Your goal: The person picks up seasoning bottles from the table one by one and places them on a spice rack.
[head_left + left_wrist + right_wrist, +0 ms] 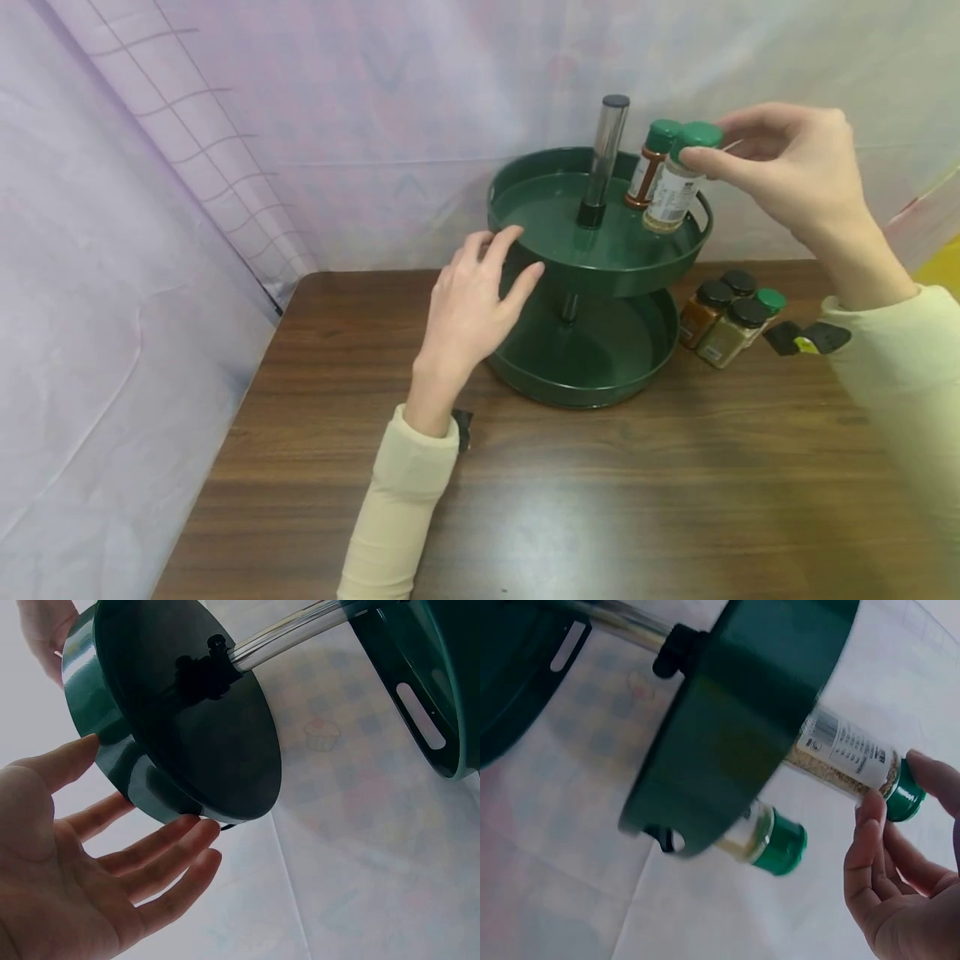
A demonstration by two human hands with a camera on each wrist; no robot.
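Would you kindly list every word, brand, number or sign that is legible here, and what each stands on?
No text can be read for certain.
Held jar in the right hand: white label with a barcode and print, too small and blurred.
Reddish jar on the upper tray: white label, too small.
Front black-lidded jar on the table: label, unreadable.

Head cam: high, farthest off, facing fwd/down over tabletop (337, 500). L wrist cam: close, turned sideways, sees upper tray (199, 739) from below, w/ backdrop cloth (337, 795) behind. R wrist cam: close, turned opp. way. All 3 share upper tray + pole (289, 639).
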